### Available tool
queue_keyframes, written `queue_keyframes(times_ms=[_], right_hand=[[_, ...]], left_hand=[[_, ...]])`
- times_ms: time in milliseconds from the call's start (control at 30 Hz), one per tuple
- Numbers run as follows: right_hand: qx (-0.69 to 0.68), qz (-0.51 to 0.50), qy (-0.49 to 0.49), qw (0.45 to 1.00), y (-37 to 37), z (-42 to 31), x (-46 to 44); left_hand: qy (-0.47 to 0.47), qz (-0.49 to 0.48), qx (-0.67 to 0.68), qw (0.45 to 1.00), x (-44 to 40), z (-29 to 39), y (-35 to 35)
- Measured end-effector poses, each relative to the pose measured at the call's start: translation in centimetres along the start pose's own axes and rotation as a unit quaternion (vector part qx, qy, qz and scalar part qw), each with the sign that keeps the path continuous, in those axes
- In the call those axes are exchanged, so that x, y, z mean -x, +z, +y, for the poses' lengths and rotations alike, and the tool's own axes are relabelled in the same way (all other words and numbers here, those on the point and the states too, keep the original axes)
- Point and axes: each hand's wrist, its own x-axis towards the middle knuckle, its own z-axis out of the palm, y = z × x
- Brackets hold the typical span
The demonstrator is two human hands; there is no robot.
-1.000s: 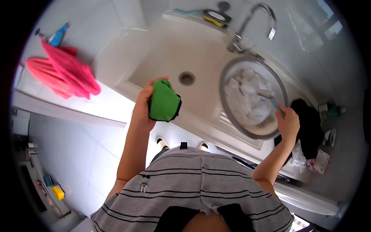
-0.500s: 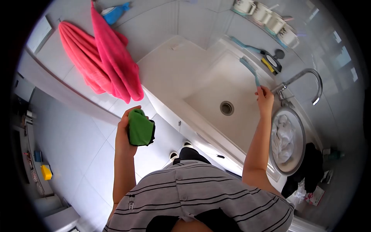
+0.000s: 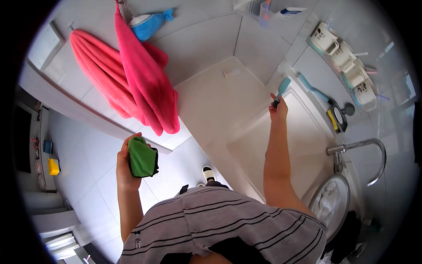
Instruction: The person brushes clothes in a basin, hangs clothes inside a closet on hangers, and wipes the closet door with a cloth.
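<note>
My left hand (image 3: 128,165) is closed around a folded green cloth with a black edge (image 3: 141,156), held above the tiled floor. My right hand (image 3: 278,111) reaches over the far part of the white sink (image 3: 206,103), its fingers closed on a light blue brush (image 3: 284,86). The brush points away from me; its bristles cannot be made out, and a small dark part shows by the fingers. Another blue-handled brush (image 3: 314,87) lies along the sink's back ledge, beside a dark scrubber with a yellow part (image 3: 337,118).
Pink towels (image 3: 147,83) and a blue fish-shaped item (image 3: 149,27) hang at the left. White cups (image 3: 345,59) line a wall shelf. A chrome faucet (image 3: 358,145) arches at the right, above a metal basin (image 3: 347,203) holding white cloth.
My right hand has carried the brush from near the faucet toward the sink's far corner. The view has shifted too. My left hand still grips the green cloth.
</note>
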Motion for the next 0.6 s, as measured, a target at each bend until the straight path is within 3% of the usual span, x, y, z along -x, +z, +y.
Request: queue_keyframes(times_ms=[133, 200, 300, 433, 600], right_hand=[[-0.014, -0.009, -0.052, 0.999, 3.0, 2.4, -4.1], [-0.022, -0.001, -0.037, 0.999, 4.1, 2.7, -5.5], [-0.005, 0.005, -0.02, 1.0, 4.2, 3.1, -5.9], [0.024, 0.086, -0.066, 0.994, 4.3, 3.7, -4.6], [0.114, 0.121, -0.245, 0.955, 8.1, 3.0, 6.9]], left_hand=[[-0.01, 0.019, -0.008, 1.0, -1.6, -0.1, 2.1], [-0.013, -0.019, -0.032, 0.999, -2.1, -0.3, 2.0], [-0.027, 0.005, -0.037, 0.999, -2.5, -0.6, 1.0], [-0.026, 0.035, -0.045, 0.998, -3.0, -0.6, -1.4], [-0.028, 0.003, -0.035, 0.999, -2.0, 1.4, -3.6]])
